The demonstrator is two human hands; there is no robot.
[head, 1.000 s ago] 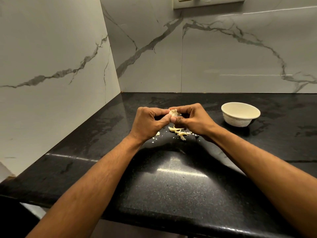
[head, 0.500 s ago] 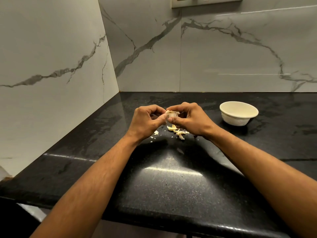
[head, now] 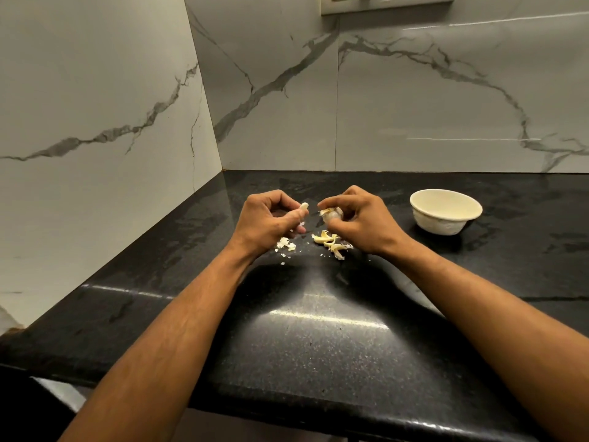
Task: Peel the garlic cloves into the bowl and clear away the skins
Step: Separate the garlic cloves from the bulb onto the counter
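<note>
My left hand pinches a small pale garlic clove between thumb and forefinger. A short gap to its right, my right hand grips the rest of the garlic bulb with curled fingers. Below the hands, several loose cloves lie on the black counter, and white skin flakes lie under my left hand. The cream bowl stands to the right of my right hand; its inside looks bare from here.
Marble-patterned walls close the counter at the back and on the left, meeting in a corner behind my hands. The counter's front edge runs across the bottom. A switch plate sits high on the back wall.
My hands were together on the bulb; now they have parted, and my left hand has come away leftward with one clove pinched in it.
</note>
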